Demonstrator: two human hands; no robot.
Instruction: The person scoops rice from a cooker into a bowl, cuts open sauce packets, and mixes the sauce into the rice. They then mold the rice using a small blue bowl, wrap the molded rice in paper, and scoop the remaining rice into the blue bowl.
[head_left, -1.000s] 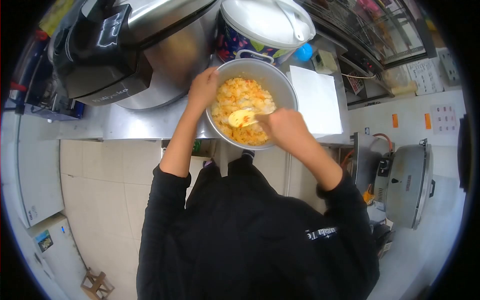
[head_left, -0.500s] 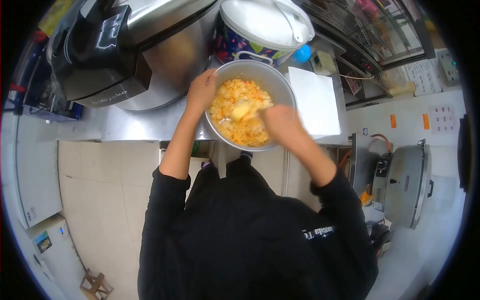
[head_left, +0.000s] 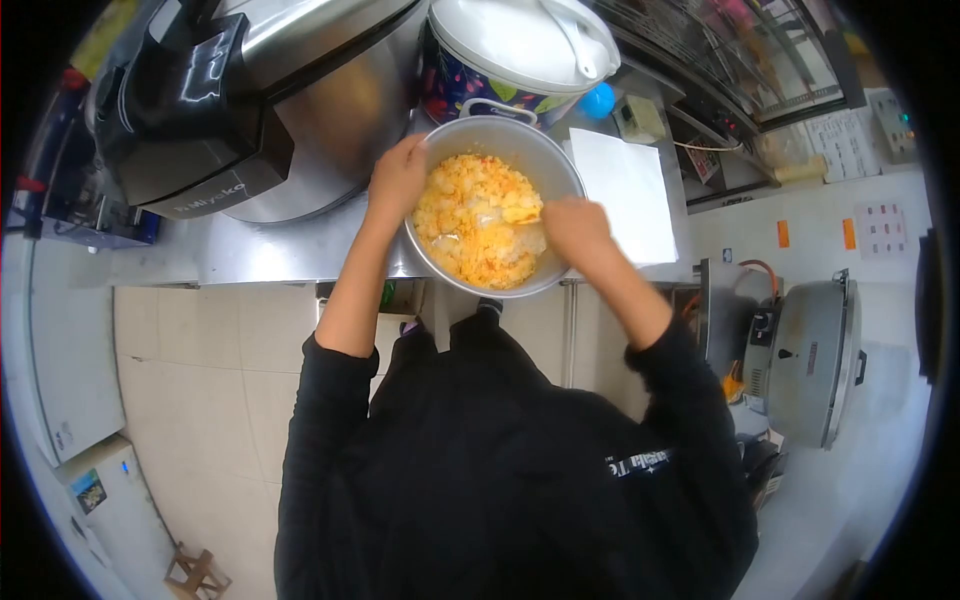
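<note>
The pot [head_left: 557,178] is at the upper centre of the frame, at the front edge of the steel counter [head_left: 255,250]; its lower rim overlaps that edge in view. Its underside is hidden. The pot contains rice [head_left: 480,235], mixed orange and white.

The left hand [head_left: 400,182] grasps the pot's rim at the left, thumb at the edge. The right hand [head_left: 578,232], over the pot's right side, is clenched on the handle of a yellow spoon [head_left: 520,214]. The spoon's head points left and touches the rice; part of it is hard to make out.

A cooker [head_left: 345,110] with a black front occupies the upper left of the frame. A container [head_left: 500,45] with a white lid is located just above the pot; a ladle [head_left: 578,50] lies on the lid. Paper [head_left: 628,200] lies on the counter just right of the pot. A blue object [head_left: 598,100] is located above the paper.
</note>
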